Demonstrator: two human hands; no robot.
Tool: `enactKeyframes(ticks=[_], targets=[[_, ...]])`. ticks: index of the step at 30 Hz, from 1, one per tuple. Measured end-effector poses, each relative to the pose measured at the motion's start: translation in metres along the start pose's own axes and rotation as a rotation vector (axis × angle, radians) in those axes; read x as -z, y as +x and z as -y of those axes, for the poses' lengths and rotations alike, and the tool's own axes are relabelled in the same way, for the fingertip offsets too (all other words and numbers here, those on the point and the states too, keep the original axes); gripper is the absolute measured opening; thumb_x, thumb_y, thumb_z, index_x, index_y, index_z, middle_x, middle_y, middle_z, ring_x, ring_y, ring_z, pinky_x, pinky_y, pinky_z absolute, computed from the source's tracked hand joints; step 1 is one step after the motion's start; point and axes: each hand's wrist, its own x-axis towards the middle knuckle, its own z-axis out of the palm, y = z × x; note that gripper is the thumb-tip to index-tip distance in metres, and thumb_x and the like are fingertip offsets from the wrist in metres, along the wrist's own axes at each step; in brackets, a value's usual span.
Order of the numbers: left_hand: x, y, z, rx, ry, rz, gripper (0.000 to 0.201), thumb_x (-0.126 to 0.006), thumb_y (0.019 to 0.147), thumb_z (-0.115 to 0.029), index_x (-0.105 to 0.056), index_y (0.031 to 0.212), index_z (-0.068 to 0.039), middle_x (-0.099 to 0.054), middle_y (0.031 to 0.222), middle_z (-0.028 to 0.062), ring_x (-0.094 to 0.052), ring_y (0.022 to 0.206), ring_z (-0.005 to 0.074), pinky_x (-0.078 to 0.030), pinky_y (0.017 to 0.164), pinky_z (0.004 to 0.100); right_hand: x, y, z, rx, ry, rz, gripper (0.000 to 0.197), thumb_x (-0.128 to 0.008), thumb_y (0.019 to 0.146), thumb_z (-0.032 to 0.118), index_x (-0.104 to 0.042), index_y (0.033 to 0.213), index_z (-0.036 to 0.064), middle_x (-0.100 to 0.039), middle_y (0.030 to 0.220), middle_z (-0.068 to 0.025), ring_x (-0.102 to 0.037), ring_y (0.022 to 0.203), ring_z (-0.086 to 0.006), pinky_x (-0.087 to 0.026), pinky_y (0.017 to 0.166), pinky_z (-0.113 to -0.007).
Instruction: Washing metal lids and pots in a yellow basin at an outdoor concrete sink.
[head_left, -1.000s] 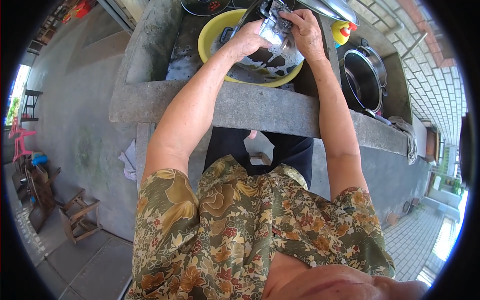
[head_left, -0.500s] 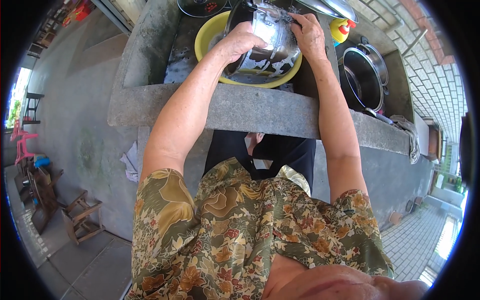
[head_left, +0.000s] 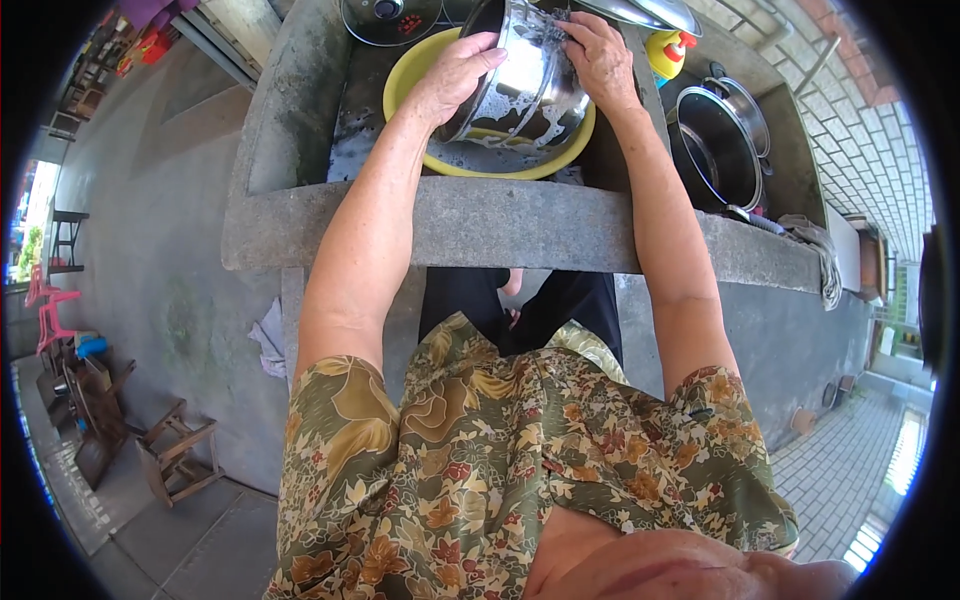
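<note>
We hold a steel pot (head_left: 525, 75) sideways, mouth left.
Left hand (head_left: 452, 78) grips rim, right hand (head_left: 602, 62) scourer (head_left: 553, 31), over a concrete sink (head_left: 520, 226).

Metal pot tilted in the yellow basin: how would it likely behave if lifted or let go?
The metal pot is probably slippery, since suds streak its side. Its smooth metal wall looks stiff. Being round and tilted, it might roll if released.
</note>
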Motion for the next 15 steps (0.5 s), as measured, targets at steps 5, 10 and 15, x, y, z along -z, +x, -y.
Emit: enactKeyframes(ticks=[5,10,15], targets=[[-0.001,-0.002,-0.002,0.007,-0.029,0.161,0.041,-0.056,0.102,-0.019,-0.052,0.137,0.004,-0.065,0.123,0.0096,-0.062,0.109,0.0132,-0.049,0.097,0.0275,-0.019,0.026,-0.045,-0.204,0.043,0.212,0.023,-0.06,0.091,0.021,-0.069,0.107,0.0072,-0.069,0.109,-0.0171,-0.065,0.101,-0.0386,-0.051,0.089,-0.048],[-0.016,0.013,0.004,-0.075,-0.165,0.024,0.036,-0.054,0.102,-0.014,-0.053,0.132,0.006,-0.066,0.116,0.0123,-0.064,0.103,0.016,-0.052,0.09,0.0293,-0.029,0.026,-0.059,-0.149,0.009,0.102,0.02,-0.059,0.091,0.02,-0.07,0.104,0.0084,-0.067,0.105,-0.0167,-0.064,0.099,-0.0382,-0.051,0.086,-0.046],[0.002,0.004,0.005,-0.073,-0.216,-0.178,0.035,-0.052,0.102,-0.014,-0.054,0.129,0.007,-0.066,0.115,0.0126,-0.064,0.102,0.0168,-0.052,0.09,0.0313,0.026,-0.01,0.075,0.132,-0.128,0.203,0.046,-0.063,0.085,0.012,-0.061,0.131,0.0134,-0.057,0.131,-0.0036,-0.054,0.122,-0.0243,-0.043,0.097,-0.046]])
